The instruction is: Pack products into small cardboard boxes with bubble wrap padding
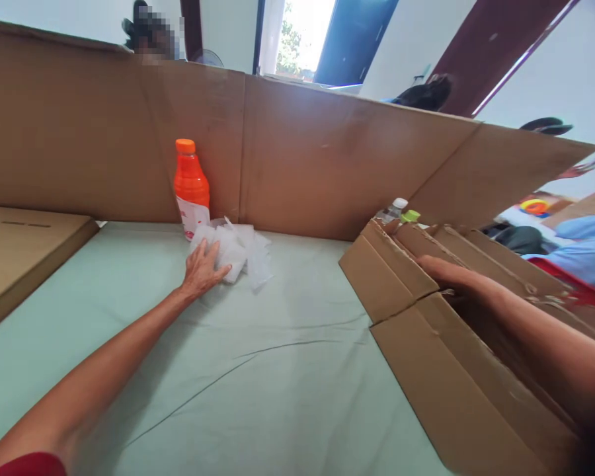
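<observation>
My left hand [201,271] reaches far forward and rests with fingers spread on a pile of white plastic bags [242,254] lying on the pale green cloth [238,370]. An orange bottle [191,186] with an orange cap stands upright just behind the pile, against the cardboard wall. My right hand [443,272] goes into an open cardboard box [426,344] at the right; its fingers are hidden behind the box flap. Bottle caps, one white [399,203] and one green [410,215], show inside the box's far end.
A tall cardboard wall [302,152] encloses the back of the table. A flat cardboard sheet [20,251] lies at the left. Other people's heads show above the wall. Coloured items and blue fabric [585,248] are at the far right.
</observation>
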A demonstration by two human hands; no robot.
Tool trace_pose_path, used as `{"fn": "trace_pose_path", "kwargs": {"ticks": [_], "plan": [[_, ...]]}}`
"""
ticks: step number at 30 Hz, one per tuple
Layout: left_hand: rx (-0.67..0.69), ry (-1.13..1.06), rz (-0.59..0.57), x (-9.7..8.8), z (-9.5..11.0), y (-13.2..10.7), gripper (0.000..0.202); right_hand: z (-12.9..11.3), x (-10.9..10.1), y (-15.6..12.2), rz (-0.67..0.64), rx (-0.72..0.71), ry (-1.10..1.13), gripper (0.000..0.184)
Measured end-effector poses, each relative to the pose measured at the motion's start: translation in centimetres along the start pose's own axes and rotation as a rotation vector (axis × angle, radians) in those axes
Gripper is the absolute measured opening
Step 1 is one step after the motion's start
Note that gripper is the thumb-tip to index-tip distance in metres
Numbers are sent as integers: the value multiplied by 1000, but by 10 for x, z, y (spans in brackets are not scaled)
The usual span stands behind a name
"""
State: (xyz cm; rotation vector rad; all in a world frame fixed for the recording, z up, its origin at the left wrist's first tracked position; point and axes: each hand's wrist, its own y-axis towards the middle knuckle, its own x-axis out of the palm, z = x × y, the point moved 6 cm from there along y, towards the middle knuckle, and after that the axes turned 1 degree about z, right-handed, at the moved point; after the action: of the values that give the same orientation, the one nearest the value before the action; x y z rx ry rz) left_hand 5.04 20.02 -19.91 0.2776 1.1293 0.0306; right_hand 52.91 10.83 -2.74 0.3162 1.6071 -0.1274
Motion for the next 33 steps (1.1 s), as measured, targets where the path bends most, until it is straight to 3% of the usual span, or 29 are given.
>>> {"fn": "trace_pose_path", "kwargs": {"ticks": [2, 4, 6, 8, 10, 13, 14, 16, 19, 21, 22, 24, 26, 28, 33], "plan": [[25, 22, 41, -6, 2, -3, 77, 2, 4, 3, -130, 43, 4, 32], [65, 32, 77, -7, 4, -4, 75, 11, -9, 5, -156, 106, -24, 28], [96, 30, 73, -1, 6, -1, 71, 19, -36, 3, -70, 169, -39, 26], [102, 20, 40, 9, 6, 5, 66, 14, -71, -2, 99, 191, -1, 22], [94, 6, 26, 18, 6, 10, 64, -12, -104, -9, 324, 148, 26, 20], [88, -25, 34, 26, 6, 14, 64, -96, -124, -13, 590, -18, -73, 28], [89, -37, 40, 28, 5, 14, 63, -133, -118, -11, 612, -89, -115, 30], [95, -64, 54, 28, 5, 13, 63, -210, -85, 1, 569, -258, -173, 34], [92, -100, 82, 26, 2, 13, 68, -313, 4, 20, 345, -509, -191, 37], [81, -120, 108, 25, -1, 15, 77, -359, 76, 29, 53, -621, -120, 44], [75, -128, 122, 24, -2, 16, 80, -374, 105, 31, -10, -635, -107, 46], [71, -142, 138, 24, -4, 18, 80, -390, 149, 37, -84, -630, -86, 52], [75, -152, 133, 25, -5, 19, 74, -392, 169, 42, -96, -610, -72, 55], [78, -162, 118, 26, -4, 19, 68, -387, 171, 43, -85, -596, -57, 56], [80, -190, 100, 23, -4, 20, 62, -361, 140, 16, 76, -548, 5, 56]]}}
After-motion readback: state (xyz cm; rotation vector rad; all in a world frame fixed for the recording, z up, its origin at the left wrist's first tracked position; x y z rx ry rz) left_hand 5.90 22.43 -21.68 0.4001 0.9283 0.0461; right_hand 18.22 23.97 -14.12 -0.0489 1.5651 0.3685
